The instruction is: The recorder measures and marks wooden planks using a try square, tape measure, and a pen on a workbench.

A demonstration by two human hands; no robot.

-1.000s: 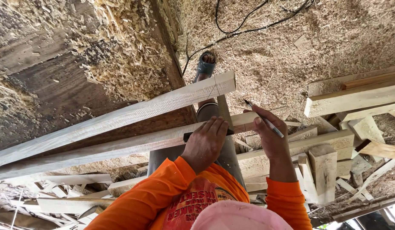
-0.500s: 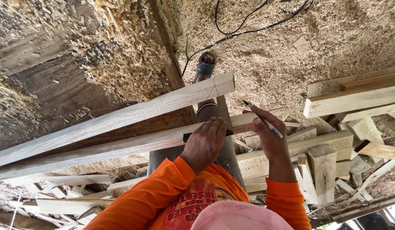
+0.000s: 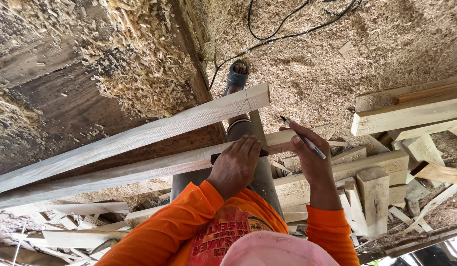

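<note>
1. Left hand (image 3: 234, 165): laid palm-down on the nearer wooden batten (image 3: 140, 170), fingers spread flat and pressing a dark square (image 3: 218, 156) against the wood; the hand clasps nothing.
2. Right hand (image 3: 310, 160): at 3 o'clock from the left hand, well apart from it, fingers pinched shut round a pencil (image 3: 303, 137) whose tip points toward 11 o'clock, just above the batten's cut end.
3. Nearer wooden batten: runs from the lower left edge up to the centre, its end lying between the two hands; a pencilled line shows on the end face.
4. Second batten (image 3: 154, 130): lies just beyond the first, at 12 o'clock from the left hand, roughly parallel, with pencilled lines near its right end.
5. Worktop (image 3: 51, 88): dark boards at 10 o'clock, heaped with wood shavings (image 3: 140, 59).
6. Floor (image 3: 376, 44): covered in sawdust at 1 o'clock; a black cable (image 3: 268, 37) trails across it, and a sandalled foot (image 3: 237, 76) stands there.
7. Offcuts (image 3: 374, 197): pale blocks and planks stacked at 4 o'clock from the right hand.
8. Orange sleeves (image 3: 179, 221): cover both forearms.
</note>
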